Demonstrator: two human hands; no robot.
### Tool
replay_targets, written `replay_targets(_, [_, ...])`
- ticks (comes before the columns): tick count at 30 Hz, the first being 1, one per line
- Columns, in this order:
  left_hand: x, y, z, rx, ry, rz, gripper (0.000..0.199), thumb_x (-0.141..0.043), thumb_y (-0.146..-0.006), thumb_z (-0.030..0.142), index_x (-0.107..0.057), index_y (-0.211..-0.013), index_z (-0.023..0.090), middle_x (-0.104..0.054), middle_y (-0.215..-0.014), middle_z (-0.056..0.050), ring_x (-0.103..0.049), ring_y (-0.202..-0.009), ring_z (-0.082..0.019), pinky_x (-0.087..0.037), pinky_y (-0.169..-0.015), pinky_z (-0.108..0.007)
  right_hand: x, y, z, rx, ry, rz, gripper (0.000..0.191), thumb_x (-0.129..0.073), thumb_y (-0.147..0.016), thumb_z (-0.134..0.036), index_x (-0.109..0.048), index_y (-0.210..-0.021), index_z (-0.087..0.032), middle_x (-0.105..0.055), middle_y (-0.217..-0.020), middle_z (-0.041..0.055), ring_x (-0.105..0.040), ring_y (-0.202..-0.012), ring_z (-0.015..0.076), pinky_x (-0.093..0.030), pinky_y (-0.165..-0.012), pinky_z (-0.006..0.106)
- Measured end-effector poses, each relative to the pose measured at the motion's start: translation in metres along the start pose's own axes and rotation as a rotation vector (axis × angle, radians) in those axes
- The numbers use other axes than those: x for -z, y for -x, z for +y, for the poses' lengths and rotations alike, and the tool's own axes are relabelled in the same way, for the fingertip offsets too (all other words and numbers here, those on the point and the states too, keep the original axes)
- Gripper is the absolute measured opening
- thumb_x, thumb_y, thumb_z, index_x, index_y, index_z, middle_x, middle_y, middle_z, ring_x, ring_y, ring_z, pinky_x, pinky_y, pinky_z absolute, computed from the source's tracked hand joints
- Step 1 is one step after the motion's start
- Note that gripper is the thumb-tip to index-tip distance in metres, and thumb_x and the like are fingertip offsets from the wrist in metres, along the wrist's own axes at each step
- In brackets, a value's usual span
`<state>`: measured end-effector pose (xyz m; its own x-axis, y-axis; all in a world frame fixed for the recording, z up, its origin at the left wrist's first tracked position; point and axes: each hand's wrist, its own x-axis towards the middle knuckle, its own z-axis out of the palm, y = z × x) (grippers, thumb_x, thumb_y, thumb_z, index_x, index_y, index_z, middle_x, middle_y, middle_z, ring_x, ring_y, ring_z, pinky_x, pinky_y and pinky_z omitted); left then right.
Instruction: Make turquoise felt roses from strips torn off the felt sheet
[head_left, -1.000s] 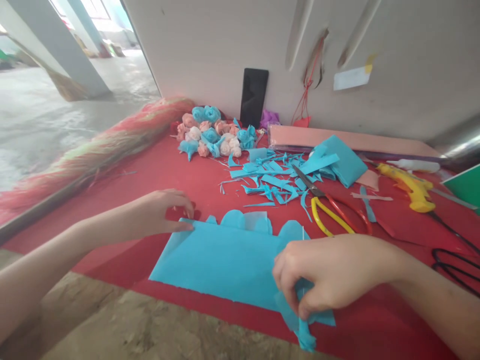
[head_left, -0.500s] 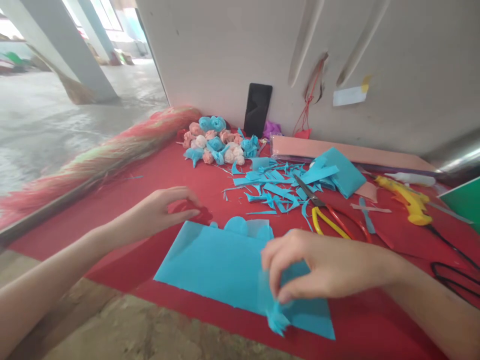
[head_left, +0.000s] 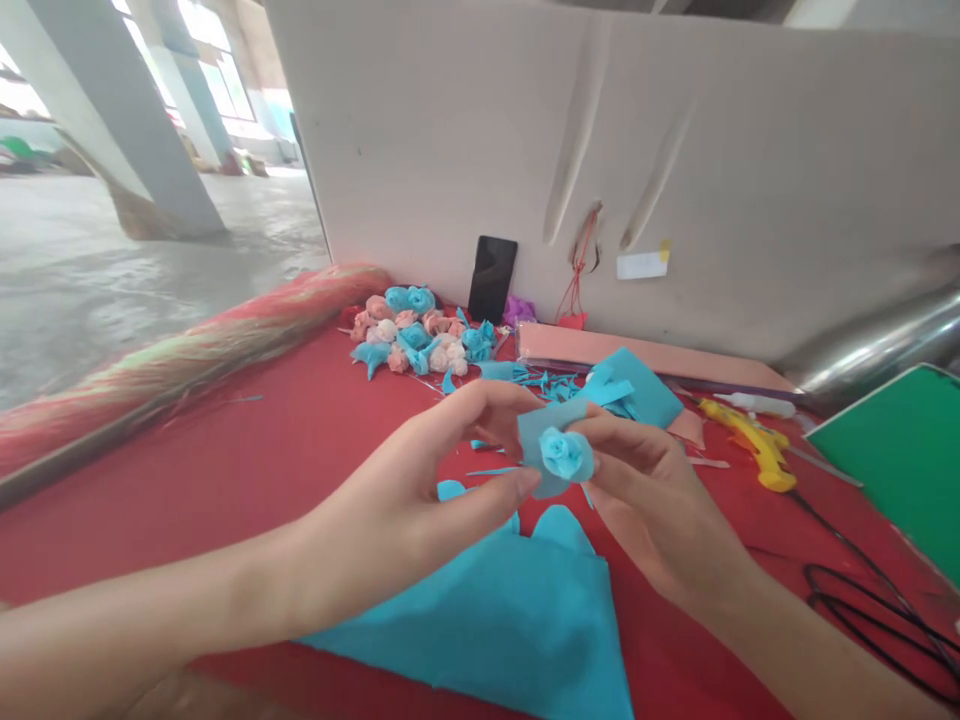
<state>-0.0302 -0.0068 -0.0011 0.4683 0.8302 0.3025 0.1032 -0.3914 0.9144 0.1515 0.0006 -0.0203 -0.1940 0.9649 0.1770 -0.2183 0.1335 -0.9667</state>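
Note:
A small blue crepe-paper rose (head_left: pixel 562 454), its tight centre facing me, is held up above the table. My right hand (head_left: pixel 652 490) pinches it from the right side. My left hand (head_left: pixel 427 500) has its thumb and fingers closed on the flat blue paper petal (head_left: pixel 531 430) around the rose's left side; the fingertips behind the petal are hidden. Beneath both hands lies a larger blue paper sheet (head_left: pixel 487 630) on the red table cover (head_left: pixel 247 470). Rounded blue paper pieces (head_left: pixel 564 528) lie at the sheet's far edge.
Blue, pink and white paper flowers (head_left: pixel 416 335) are heaped at the back, beside a leaning black phone (head_left: pixel 493 278). Blue scraps and folded blue paper (head_left: pixel 651 388) lie behind my hands. To the right are a yellow glue gun (head_left: pixel 757 445), its black cable and a green board (head_left: pixel 900 450).
My right hand has lifted the rose from low over the sheet. My left hand has come in from the left and closed on its petal. The camera view has tilted up.

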Motion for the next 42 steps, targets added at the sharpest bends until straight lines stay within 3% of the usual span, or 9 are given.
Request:
replay_targets(6, [-0.013, -0.007, -0.007, 0.062, 0.047, 0.037, 0.025, -0.065, -0.081, 0.024, -0.051, -0.102, 0.025, -0.058, -0.101, 0.003, -0.055, -0.103, -0.014, -0.049, -0.086, -0.022, -0.002, 0.003, -0.001, 0.029, -0.06, 0.072, 0.007, -0.078, -0.067, -0.037, -0.076, -0.07, -0.031, -0.063, -0.077, -0.0017, -0.056, -0.088, 0.0146, -0.048, -0.078, 0.024])
replay_targets(11, [-0.021, -0.01, -0.014, 0.088, 0.187, 0.103, 0.004, -0.055, -0.086, 0.023, -0.052, -0.087, 0.021, -0.056, -0.091, 0.003, -0.055, -0.091, -0.012, -0.05, -0.08, -0.023, -0.005, 0.007, -0.002, -0.008, -0.154, 0.066, 0.004, -0.078, -0.07, -0.031, -0.076, -0.073, -0.029, -0.068, -0.08, -0.0048, -0.06, -0.088, 0.0113, -0.05, -0.081, 0.02])
replay_targets(16, [-0.014, -0.015, -0.012, 0.049, 0.189, 0.182, 0.007, -0.053, -0.086, 0.019, -0.051, -0.079, 0.019, -0.054, -0.079, 0.003, -0.054, -0.078, -0.01, -0.047, -0.075, -0.022, -0.004, 0.007, -0.002, -0.061, -0.264, -0.015, 0.007, -0.069, -0.081, -0.027, -0.075, -0.079, -0.03, -0.073, -0.083, -0.0063, -0.064, -0.082, 0.0092, -0.054, -0.078, 0.018])
replay_targets(21, [-0.003, -0.017, -0.012, 0.094, 0.173, 0.118, 0.007, -0.055, -0.085, 0.021, -0.055, -0.079, 0.02, -0.053, -0.076, 0.005, -0.049, -0.068, -0.007, -0.042, -0.058, -0.018, 0.001, 0.001, -0.002, -0.029, -0.213, 0.048, 0.005, -0.073, -0.076, -0.028, -0.076, -0.076, -0.032, -0.072, -0.084, -0.0062, -0.064, -0.078, 0.0099, -0.055, -0.073, 0.02])
replay_targets(24, [0.006, -0.018, -0.013, 0.108, 0.179, 0.09, 0.009, -0.053, -0.086, 0.017, -0.061, -0.081, 0.021, -0.055, -0.075, 0.005, -0.051, -0.069, -0.007, -0.042, -0.062, -0.018, 0.006, -0.001, -0.003, 0.065, -0.024, 0.084, 0.006, -0.075, -0.073, -0.027, -0.075, -0.074, -0.033, -0.07, -0.087, -0.0053, -0.062, -0.082, 0.0111, -0.053, -0.074, 0.021])
replay_targets(30, [0.017, -0.021, -0.013, 0.169, 0.175, 0.141, 0.01, -0.055, -0.087, 0.026, -0.065, -0.085, 0.024, -0.059, -0.084, 0.004, -0.053, -0.076, -0.011, -0.042, -0.064, -0.02, 0.009, 0.002, -0.005, 0.141, 0.303, 0.008, 0.009, -0.072, -0.077, -0.025, -0.075, -0.075, -0.033, -0.068, -0.086, -0.0018, -0.061, -0.087, 0.0157, -0.052, -0.079, 0.028])
replay_targets(33, [0.013, -0.02, -0.014, 0.125, 0.321, 0.146, 0.01, -0.058, -0.087, 0.032, -0.064, -0.088, 0.024, -0.059, -0.087, 0.003, -0.054, -0.076, -0.01, -0.045, -0.065, -0.019, 0.006, 0.007, -0.006, 0.174, 0.261, 0.065, 0.007, -0.072, -0.078, -0.029, -0.075, -0.079, -0.034, -0.067, -0.09, -0.0012, -0.061, -0.087, 0.0162, -0.052, -0.078, 0.029])
replay_targets(38, [-0.002, -0.015, -0.015, 0.097, 0.511, 0.005, 0.019, -0.067, -0.082, 0.022, -0.062, -0.1, 0.025, -0.067, -0.093, 0.003, -0.063, -0.088, -0.011, -0.052, -0.076, -0.018, 0.001, 0.009, -0.006, 0.12, 0.087, 0.195, 0.004, -0.077, -0.071, -0.037, -0.075, -0.075, -0.038, -0.066, -0.091, -0.0028, -0.061, -0.086, 0.0153, -0.054, -0.075, 0.028])
replay_targets(42, [-0.006, -0.013, -0.016, 0.107, 0.393, 0.11, 0.007, -0.063, -0.086, 0.023, -0.064, -0.092, 0.02, -0.071, -0.086, 0.003, -0.065, -0.086, -0.011, -0.053, -0.08, -0.019, 0.001, 0.008, -0.002, 0.14, 0.063, 0.155, 0.006, -0.075, -0.074, -0.036, -0.075, -0.077, -0.041, -0.064, -0.093, -0.0042, -0.06, -0.086, 0.0126, -0.053, -0.073, 0.023])
